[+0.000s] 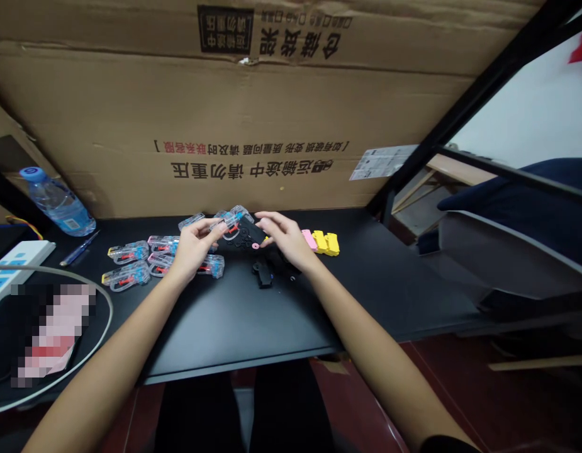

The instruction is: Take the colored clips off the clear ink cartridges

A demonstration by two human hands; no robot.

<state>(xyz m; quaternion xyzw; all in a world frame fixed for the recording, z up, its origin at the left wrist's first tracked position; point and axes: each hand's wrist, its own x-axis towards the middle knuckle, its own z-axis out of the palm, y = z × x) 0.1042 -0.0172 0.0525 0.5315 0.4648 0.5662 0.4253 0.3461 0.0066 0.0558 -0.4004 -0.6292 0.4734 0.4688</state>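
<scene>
My left hand (195,248) pinches a clear plastic toy gun (233,220) with a red part inside. My right hand (287,239) has its thumb and fingers closed at the end of a black plastic part (253,230), which adjoins the clear toy gun; whether the two are joined I cannot tell. A small pink disc (255,246) shows just below it. More black pieces (262,275) lie under my right hand. Several clear toy guns with blue and red insides (126,275) lie left of and beneath my left hand. Yellow pieces (326,243) and a pink piece (309,240) lie beyond my right wrist.
A large cardboard sheet (253,107) stands behind the black table (234,333). To the left are a water bottle (61,201), a pen (80,248), a white power strip (19,267) and a looping cable (109,302). A black metal frame (413,129) rises at the right.
</scene>
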